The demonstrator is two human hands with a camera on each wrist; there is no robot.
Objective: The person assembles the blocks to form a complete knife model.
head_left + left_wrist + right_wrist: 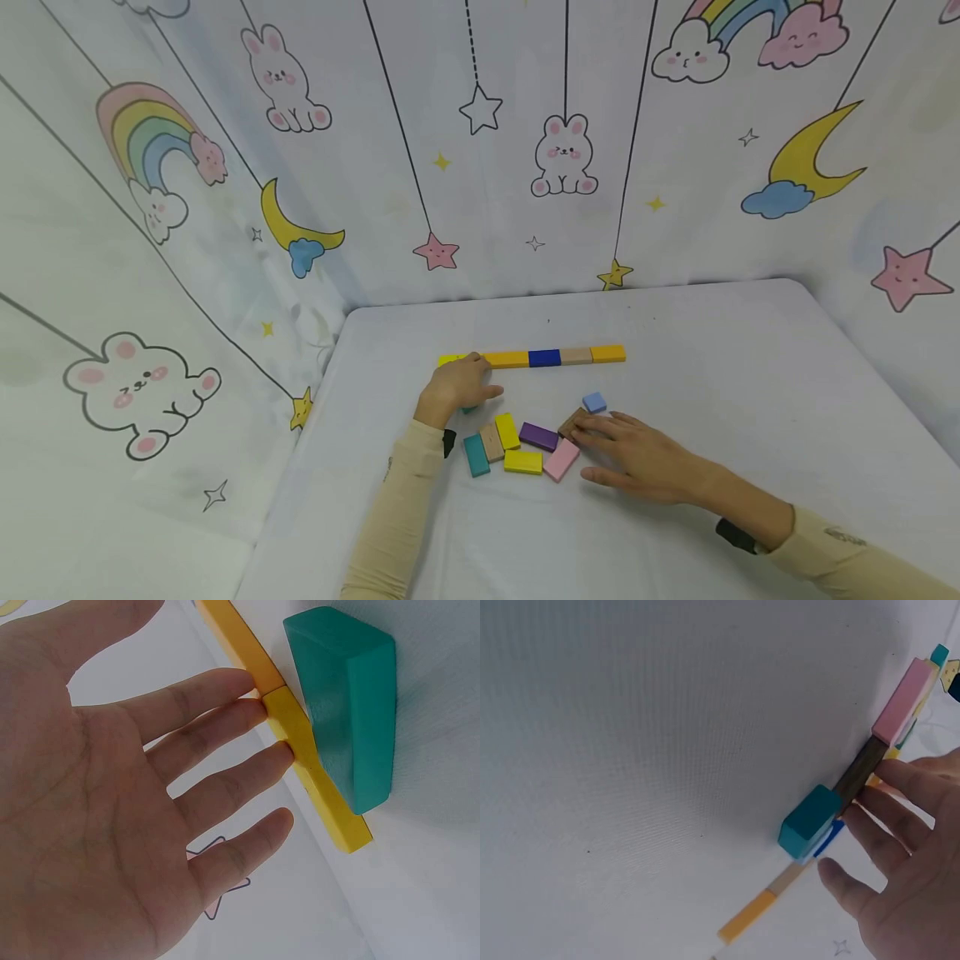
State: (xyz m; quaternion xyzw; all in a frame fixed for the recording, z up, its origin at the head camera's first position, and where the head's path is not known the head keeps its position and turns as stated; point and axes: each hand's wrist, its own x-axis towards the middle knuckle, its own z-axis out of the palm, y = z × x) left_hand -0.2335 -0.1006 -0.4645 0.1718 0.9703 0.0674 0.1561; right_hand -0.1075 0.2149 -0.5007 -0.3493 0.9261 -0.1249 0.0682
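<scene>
A row of wooden blocks ends on the left in a yellow block [311, 761], followed by an orange block [506, 360]. My left hand [456, 387] reaches over that end, its extended fingertips touching the row near this joint. A teal block [337, 712] stands beside it, mostly hidden by the hand in the head view. My right hand [637, 454] lies low over the table with fingers extended, fingertips at a brown block [573, 423]. Close to those fingertips lie a light blue block [595, 402] and a pink block [562, 460].
Farther along the row are a dark blue block [544, 357], a tan block [576, 356] and another orange block [608, 353]. Between the hands lie a purple block [538, 436], yellow blocks [522, 462], a wood-coloured block [491, 442] and a teal one on the white table [712, 358].
</scene>
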